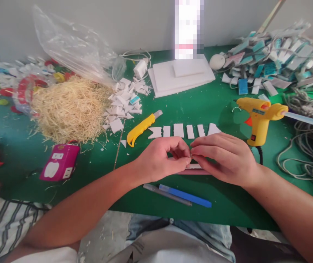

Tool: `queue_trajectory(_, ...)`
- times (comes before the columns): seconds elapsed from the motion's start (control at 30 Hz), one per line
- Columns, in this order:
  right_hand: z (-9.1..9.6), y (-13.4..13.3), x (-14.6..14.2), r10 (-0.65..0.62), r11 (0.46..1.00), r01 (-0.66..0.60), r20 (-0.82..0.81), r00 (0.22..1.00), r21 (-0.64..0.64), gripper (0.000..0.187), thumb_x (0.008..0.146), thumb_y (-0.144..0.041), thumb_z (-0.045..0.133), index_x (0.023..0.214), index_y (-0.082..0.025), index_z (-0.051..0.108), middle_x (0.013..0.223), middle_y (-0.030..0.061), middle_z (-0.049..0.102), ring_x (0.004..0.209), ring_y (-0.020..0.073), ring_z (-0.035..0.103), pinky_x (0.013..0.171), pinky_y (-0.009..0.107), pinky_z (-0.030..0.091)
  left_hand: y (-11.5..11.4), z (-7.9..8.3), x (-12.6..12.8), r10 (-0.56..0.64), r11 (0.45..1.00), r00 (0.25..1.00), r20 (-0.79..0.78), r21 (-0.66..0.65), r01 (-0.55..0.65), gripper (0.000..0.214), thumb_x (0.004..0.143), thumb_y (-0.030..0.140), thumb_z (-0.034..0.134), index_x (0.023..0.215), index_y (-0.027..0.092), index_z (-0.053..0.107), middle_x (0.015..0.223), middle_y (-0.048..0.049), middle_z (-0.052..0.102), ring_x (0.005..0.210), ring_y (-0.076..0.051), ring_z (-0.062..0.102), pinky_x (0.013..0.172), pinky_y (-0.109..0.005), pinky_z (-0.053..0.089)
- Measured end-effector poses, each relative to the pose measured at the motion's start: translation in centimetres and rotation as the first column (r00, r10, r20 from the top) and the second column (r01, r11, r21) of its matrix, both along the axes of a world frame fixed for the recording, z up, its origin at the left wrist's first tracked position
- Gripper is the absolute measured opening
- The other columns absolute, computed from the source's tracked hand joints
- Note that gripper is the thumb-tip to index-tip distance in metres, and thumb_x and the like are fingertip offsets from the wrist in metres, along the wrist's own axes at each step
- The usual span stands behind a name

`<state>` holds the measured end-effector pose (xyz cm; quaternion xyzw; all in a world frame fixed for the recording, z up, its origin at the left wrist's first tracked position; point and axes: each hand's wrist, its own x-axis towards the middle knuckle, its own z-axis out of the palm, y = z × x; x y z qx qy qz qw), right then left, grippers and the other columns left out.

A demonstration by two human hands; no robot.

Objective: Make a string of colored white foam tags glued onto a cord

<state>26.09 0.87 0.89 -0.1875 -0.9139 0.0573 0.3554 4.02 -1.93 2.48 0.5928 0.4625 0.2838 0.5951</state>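
Observation:
My left hand [170, 155] and my right hand [224, 157] meet above the green table, fingertips pinched together. Whatever sits between them is too small and covered to make out. Under the fingers lie a white strip [194, 166] and a pinkish strip [194, 172], both partly hidden. Just beyond the hands, cut white foam pieces [178, 130] stand in a row. A yellow utility knife [142, 128], its blade tip showing, lies left of that row. On the near side rest a blue pen-like stick [185, 195] and a grey one [167, 194].
A yellow glue gun [260, 117] with a glue stick stands at the right, near tangled grey cord [306, 135]. White foam sheets [181, 78] lie at the back. Straw [71, 109], foam scraps [122, 102] and a magenta box [60, 162] occupy the left, where another person's striped clothing [6, 226] shows.

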Motion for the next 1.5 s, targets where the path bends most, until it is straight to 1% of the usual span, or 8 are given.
queue_trajectory(0.2,0.0,-0.3,-0.2,-0.028,1.000,0.028,-0.007,1.000,0.010,0.012,0.095,-0.011,0.063,0.099,-0.022,0.061,0.095,0.0069,0.082,0.079,0.0158,0.079,0.069,0.027,0.062,0.1,0.2,-0.2,-0.011,1.000,1.000,0.020,-0.027,0.011,0.006,0.076,0.023,0.071,0.077,0.018,0.067,0.068,0.0018,0.072,0.062,-0.008,0.064,0.058,-0.016,0.052)
queue_trajectory(0.5,0.5,0.2,1.0,-0.467,0.884,0.467,-0.097,0.879,-0.026,0.025,0.086,-0.004,0.066,0.089,-0.027,0.060,0.090,0.0024,0.081,0.077,0.0180,0.078,0.069,0.030,0.062,2.5,-0.4,-3.2,0.232,0.972,0.961,0.149,0.009,-0.236,0.011,0.071,0.019,0.078,0.079,0.018,0.071,0.066,0.0040,0.072,0.060,-0.010,0.070,0.055,-0.018,0.054)
queue_trajectory(0.73,0.1,0.7,1.1,-0.452,0.892,0.450,-0.145,0.880,-0.048,0.024,0.084,-0.004,0.067,0.088,-0.027,0.060,0.087,0.0001,0.079,0.075,0.0176,0.078,0.068,0.030,0.061,2.8,-0.5,-3.8,0.130,0.990,0.979,0.157,-0.067,-0.121,0.013,0.075,0.023,0.077,0.086,0.018,0.075,0.069,0.0023,0.074,0.065,-0.011,0.071,0.065,-0.022,0.058)
queue_trajectory(0.87,0.2,0.3,0.8,-0.407,0.913,0.400,-0.155,0.900,-0.073,0.023,0.084,-0.005,0.068,0.089,-0.027,0.061,0.086,-0.0001,0.079,0.074,0.0179,0.077,0.067,0.031,0.062,1.9,-0.9,-2.9,0.050,0.992,0.998,-0.050,0.119,-0.044,0.018,0.075,0.027,0.081,0.088,0.018,0.075,0.073,0.0019,0.073,0.063,-0.010,0.066,0.060,-0.020,0.053)
queue_trajectory(1.0,0.3,0.2,1.0,-0.423,0.906,0.418,-0.171,0.890,-0.062,0.024,0.083,-0.005,0.069,0.088,-0.029,0.062,0.086,-0.0011,0.079,0.073,0.0182,0.077,0.066,0.032,0.062,0.6,-1.5,-3.0,0.086,0.811,0.881,-0.465,0.547,0.209,0.004,0.086,0.021,0.074,0.088,0.018,0.075,0.078,0.0004,0.073,0.066,-0.011,0.065,0.059,-0.022,0.046)
queue_trajectory(1.1,0.3,0.3,1.2,-0.455,0.890,0.452,-0.181,0.872,-0.059,0.022,0.084,-0.008,0.068,0.085,-0.029,0.061,0.085,-0.0025,0.079,0.071,0.0174,0.077,0.065,0.032,0.061,0.0,-1.5,-3.7,0.131,0.675,0.746,-0.652,0.610,0.414,0.006,0.091,0.018,0.069,0.091,0.018,0.075,0.086,-0.0010,0.074,0.076,-0.015,0.071,0.063,-0.024,0.047)
queue_trajectory(1.27,0.2,0.4,1.3,-0.526,0.850,0.519,-0.156,0.836,-0.083,0.019,0.084,-0.012,0.067,0.084,-0.029,0.059,0.083,-0.0033,0.079,0.071,0.0184,0.077,0.067,0.034,0.062,0.1,-1.5,-5.0,0.091,0.657,0.641,-0.762,0.530,0.536,0.013,0.093,0.016,0.062,0.092,0.020,0.074,0.087,0.0005,0.073,0.075,-0.015,0.070,0.064,-0.024,0.047)
queue_trajectory(1.5,1.0,0.3,1.6,-0.608,0.793,0.601,-0.085,0.789,-0.097,0.020,0.090,-0.011,0.064,0.082,-0.028,0.058,0.083,0.0019,0.079,0.071,0.0216,0.076,0.068,0.037,0.060,0.7,-2.0,-5.6,0.122,0.585,0.645,-0.755,0.579,0.567,0.025,0.094,0.013,0.048,0.078,0.020,0.067,0.078,0.0002,0.070,0.069,-0.013,0.065,0.063,-0.024,0.046)
